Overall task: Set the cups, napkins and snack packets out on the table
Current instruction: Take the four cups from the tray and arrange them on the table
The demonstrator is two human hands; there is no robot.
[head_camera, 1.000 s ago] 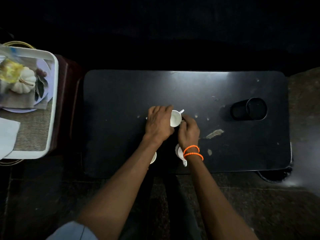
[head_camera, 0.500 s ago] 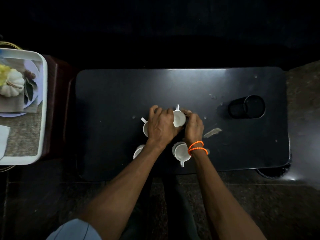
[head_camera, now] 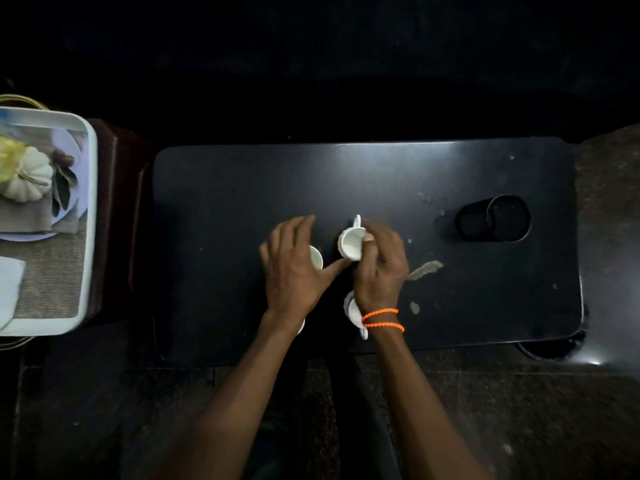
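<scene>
A black cylindrical holder [head_camera: 493, 219] lies on its side well right of the hands on the dark rectangular table [head_camera: 242, 188]. A white tray [head_camera: 90, 209] at left holds a white pumpkin ornament [head_camera: 29, 180]. The right hand [head_camera: 381, 268] pinches a small white ceramic cup [head_camera: 351, 243]. The left hand [head_camera: 294, 271], fingers spread, covers another white cup [head_camera: 316, 258].

Dim room, black table [head_camera: 242, 188] (scuffed) on dark floor [head_camera: 519, 410].
</scene>
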